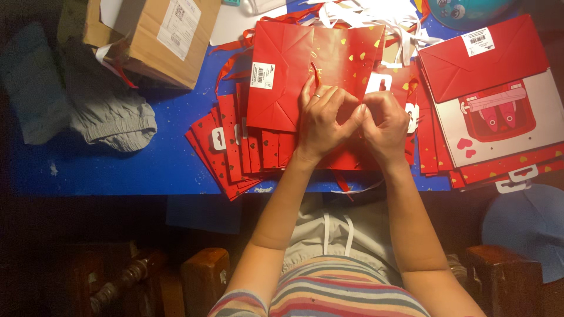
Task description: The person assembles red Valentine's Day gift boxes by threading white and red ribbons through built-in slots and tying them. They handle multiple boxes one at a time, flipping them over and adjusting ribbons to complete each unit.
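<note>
A flat red gift bag (294, 70) with gold hearts and a white sticker lies on top of a fanned stack of similar red bags (226, 147). My left hand (322, 120) rests on the bag's lower middle, a ring on one finger, with its fingertips beside a thin red ribbon (316, 73). My right hand (385, 123) is right next to it, fingers curled, and the two hands meet and pinch something small between them. What they pinch is hidden by the fingers.
A blue table (117, 170) carries everything. A cardboard box (158, 38) stands at the back left, with grey cloth (111, 114) beside it. More red bags and a white-and-red one (499, 114) lie at the right. White ribbons (376, 14) pile up at the back.
</note>
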